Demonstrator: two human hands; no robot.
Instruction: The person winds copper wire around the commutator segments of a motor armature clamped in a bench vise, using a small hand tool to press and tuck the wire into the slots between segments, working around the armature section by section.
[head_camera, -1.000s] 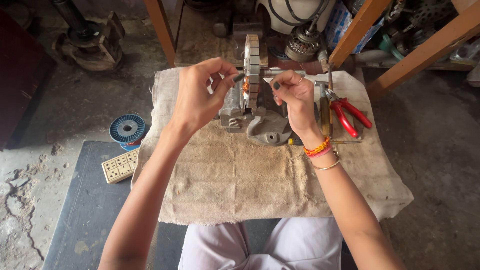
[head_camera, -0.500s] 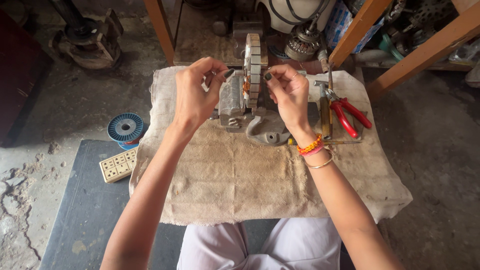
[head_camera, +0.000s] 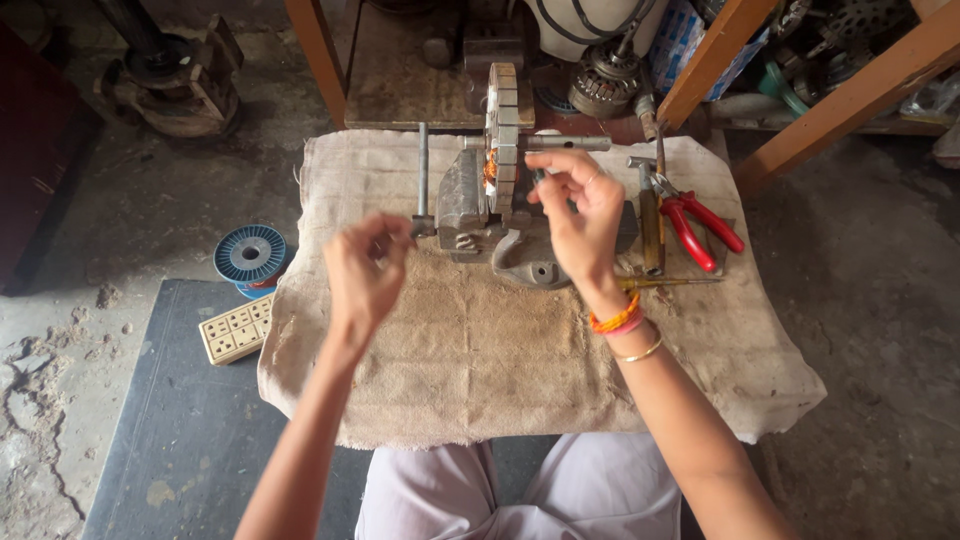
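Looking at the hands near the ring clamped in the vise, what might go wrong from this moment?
1. The right hand works close to the slotted metal ring in the vise; its edges may scratch the fingers.
2. The left hand is beside the vise handle; a bump might loosen the clamp.
3. The red pliers lie near the right wrist and may be knocked off the cloth.

A burlap cloth carries a bench vise, red-handled pliers and a screwdriver.
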